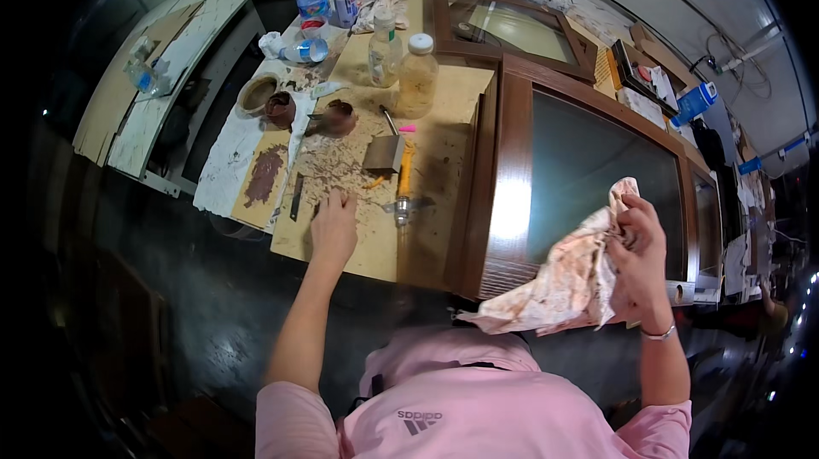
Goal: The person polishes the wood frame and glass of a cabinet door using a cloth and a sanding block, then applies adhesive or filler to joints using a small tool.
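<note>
1. Over the near part of the brown-framed glass door (pixel 510 169), one right hand (pixel 638 246) grasps one stained cloth (pixel 554 275). The cloth hangs down across the door's near edge; whether it presses on the glass, I cannot tell.
2. Left of the door, one left hand (pixel 335 220) is down at the worktop (pixel 367 246) with its fingers curled, just in from the near edge. Whether it pinches anything small, I cannot tell.
3. Between the left hand and the door, slightly farther in, are one orange tool (pixel 404 169) with a metal end, one grey block (pixel 385 154) and one small pink piece (pixel 408 128). One dark flat blade (pixel 296 199) lies on the hand's other side, farther from the door.
4. Well left of the door stand two brown-stained cups (pixel 281 109) and one wider round bowl (pixel 258 94), near one brown smear (pixel 266 176).
5. Just left of the door's far corner, two clear bottles (pixel 418 79) stand upright, one of them white-capped.
6. Beyond the door's far edge lies another glazed frame (pixel 440 24); one blue bottle (pixel 695 103) is near its far right corner.
7. A strip of board parts the orange tool from the door's left side. Farthest left of the door, a dark gap divides this surface from a second worktop (pixel 171 11).
</note>
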`<state>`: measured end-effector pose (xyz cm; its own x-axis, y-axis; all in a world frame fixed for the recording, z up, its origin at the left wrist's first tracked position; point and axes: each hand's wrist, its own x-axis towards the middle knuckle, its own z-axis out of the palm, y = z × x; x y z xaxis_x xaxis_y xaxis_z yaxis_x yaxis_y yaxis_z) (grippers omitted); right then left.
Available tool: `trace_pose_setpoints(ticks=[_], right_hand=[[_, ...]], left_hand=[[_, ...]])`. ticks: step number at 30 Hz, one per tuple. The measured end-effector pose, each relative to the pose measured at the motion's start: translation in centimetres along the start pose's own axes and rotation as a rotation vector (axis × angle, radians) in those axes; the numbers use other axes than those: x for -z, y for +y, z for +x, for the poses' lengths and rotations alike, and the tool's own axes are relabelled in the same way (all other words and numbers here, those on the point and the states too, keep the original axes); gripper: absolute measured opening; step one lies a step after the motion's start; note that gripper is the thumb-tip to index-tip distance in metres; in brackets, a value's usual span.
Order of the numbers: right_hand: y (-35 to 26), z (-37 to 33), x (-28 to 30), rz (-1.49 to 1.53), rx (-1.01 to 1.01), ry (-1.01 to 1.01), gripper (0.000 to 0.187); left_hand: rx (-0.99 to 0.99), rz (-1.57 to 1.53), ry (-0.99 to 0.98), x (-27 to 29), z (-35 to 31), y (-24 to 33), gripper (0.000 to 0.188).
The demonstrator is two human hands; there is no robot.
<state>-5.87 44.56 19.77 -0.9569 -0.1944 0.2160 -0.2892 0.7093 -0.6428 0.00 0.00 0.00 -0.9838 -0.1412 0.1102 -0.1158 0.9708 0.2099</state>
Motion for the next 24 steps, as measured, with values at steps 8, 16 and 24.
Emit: trace_pose_setpoints(ticks=[8, 16, 24], right_hand=[[-3.6, 3.4, 2.6, -0.486, 0.518, 0.258, 0.062], [-3.5, 1.8, -3.0, -0.266, 0.203, -0.058, 0.046], [-3.0, 1.8, -3.0, -0.304, 0.228, -0.023, 0.044]], left_hand=[[-0.121, -0.163, 0.053, 3.6, 0.0, -4.6, 0.043], [0.449, -1.108, 0.335, 5.9, 1.5, -12.0, 0.040], [0.542, -2.128, 0.161, 4.7, -1.5, -4.1, 0.039]])
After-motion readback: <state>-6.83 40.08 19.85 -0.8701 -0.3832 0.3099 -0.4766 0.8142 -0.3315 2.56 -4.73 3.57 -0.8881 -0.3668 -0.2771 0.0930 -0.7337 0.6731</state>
